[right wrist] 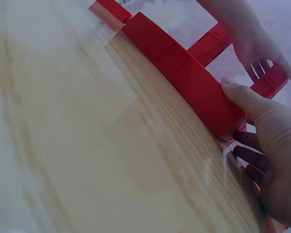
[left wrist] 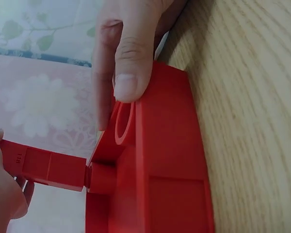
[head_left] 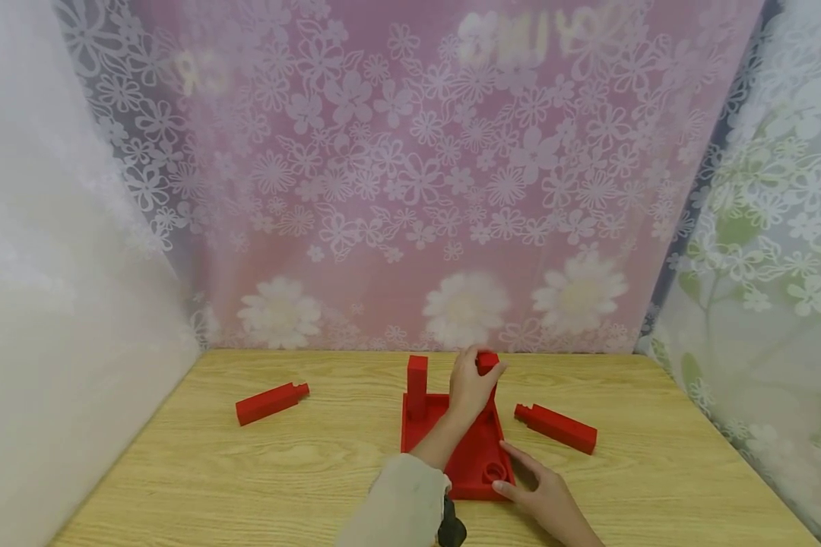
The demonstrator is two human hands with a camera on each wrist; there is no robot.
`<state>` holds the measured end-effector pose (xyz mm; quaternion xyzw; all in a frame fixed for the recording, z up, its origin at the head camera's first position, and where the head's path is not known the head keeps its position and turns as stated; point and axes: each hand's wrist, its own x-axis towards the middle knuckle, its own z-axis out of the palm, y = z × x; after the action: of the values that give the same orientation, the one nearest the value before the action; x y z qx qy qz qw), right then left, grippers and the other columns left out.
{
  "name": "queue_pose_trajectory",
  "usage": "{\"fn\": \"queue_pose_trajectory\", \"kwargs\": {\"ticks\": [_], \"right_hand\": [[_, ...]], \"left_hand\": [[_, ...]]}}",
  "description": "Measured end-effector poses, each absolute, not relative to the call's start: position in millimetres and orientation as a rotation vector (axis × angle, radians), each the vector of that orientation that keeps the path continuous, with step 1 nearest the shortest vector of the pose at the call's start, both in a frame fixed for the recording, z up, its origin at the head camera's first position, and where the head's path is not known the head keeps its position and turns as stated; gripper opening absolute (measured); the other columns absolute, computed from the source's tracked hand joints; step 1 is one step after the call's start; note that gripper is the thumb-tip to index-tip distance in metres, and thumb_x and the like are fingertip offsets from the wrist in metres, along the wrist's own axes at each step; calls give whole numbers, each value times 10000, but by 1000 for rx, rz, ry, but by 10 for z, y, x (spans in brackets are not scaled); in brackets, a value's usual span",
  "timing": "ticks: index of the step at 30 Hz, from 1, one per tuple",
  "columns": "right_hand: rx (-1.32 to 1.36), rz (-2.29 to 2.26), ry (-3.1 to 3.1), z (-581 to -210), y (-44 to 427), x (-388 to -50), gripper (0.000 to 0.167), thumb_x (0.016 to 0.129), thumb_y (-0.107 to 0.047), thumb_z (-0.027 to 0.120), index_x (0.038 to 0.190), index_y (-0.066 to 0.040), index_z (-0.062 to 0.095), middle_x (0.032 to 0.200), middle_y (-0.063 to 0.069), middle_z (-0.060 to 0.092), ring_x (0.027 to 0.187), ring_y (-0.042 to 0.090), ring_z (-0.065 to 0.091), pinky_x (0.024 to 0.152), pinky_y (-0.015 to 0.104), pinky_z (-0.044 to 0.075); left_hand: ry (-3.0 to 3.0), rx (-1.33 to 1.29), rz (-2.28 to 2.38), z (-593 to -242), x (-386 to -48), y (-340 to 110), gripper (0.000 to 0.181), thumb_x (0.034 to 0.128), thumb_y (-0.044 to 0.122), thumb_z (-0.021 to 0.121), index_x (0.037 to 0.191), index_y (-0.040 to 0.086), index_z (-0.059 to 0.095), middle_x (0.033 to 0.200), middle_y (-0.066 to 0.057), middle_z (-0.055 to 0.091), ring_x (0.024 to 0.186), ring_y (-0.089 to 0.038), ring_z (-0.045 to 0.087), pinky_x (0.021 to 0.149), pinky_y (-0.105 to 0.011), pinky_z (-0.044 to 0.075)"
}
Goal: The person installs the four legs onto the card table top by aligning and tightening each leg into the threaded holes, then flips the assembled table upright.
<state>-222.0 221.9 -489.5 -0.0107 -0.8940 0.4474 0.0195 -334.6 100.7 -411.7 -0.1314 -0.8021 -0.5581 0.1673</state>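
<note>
My left hand (head_left: 470, 389) grips the top of a red leg (head_left: 488, 364) at the back right corner of a red tray (head_left: 479, 494). In the left wrist view the lower end of this leg (left wrist: 48, 167) meets a round socket (left wrist: 103, 178), slightly tilted. My right hand (head_left: 549, 495) holds the tray's front right corner, thumb on the front wall and fingers along the side, beside a ring socket (head_left: 495, 472). The right wrist view shows the thumb of that hand (right wrist: 281, 150) against the tray wall (right wrist: 199, 92). Another leg (head_left: 417, 384) stands upright at the back left corner.
On the wooden table (head_left: 301, 471), one loose red leg (head_left: 268, 403) lies left of the tray and another (head_left: 557, 428) lies to its right. Each has a narrow end pointing towards the tray. A flowered curtain (head_left: 383, 190) hangs behind the table.
</note>
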Motion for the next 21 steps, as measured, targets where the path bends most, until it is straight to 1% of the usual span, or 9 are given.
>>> {"fn": "queue_pose_trajectory", "kwargs": {"ticks": [5,8,12,17,21], "right_hand": [[-33,1378,-2775,-4899,2220,-2224,717,698,-507,733,1315,-205,530,1323,152,471,1216,380,392,915,593,324],[-40,1374,-2777,-4892,2221,-2221,718,698,-507,733,1315,-202,530,1324,153,470,1217,381,391,912,595,326],[-57,1371,-2784,-4884,2218,-2219,727,695,-515,731,1317,-197,528,1323,159,469,1215,390,388,901,603,331],[-74,1356,-2796,-4895,2217,-2224,741,688,-525,731,1316,-187,529,1319,170,470,1212,399,387,899,608,329],[-83,1361,-2800,-4897,2215,-2224,745,685,-532,730,1316,-189,530,1321,173,466,1211,402,385,896,609,330]], "left_hand": [[-2165,-259,-1795,-4158,-3352,1022,427,794,317,727,1089,115,495,997,41,522,913,-161,533,767,-300,466],[-2122,-240,-1840,-4174,-3361,1013,433,790,315,731,1062,94,477,987,30,523,919,-180,544,792,-326,463],[-2108,-287,-1850,-4191,-3369,991,416,807,308,715,1080,77,502,1000,16,537,931,-188,548,799,-330,465],[-2098,-386,-1849,-4209,-3370,966,295,850,245,669,1079,89,568,989,17,567,912,-173,554,767,-302,478],[-2119,-437,-1758,-4207,-3379,951,219,875,192,624,1073,99,621,995,10,581,892,-160,549,740,-285,476]]}}
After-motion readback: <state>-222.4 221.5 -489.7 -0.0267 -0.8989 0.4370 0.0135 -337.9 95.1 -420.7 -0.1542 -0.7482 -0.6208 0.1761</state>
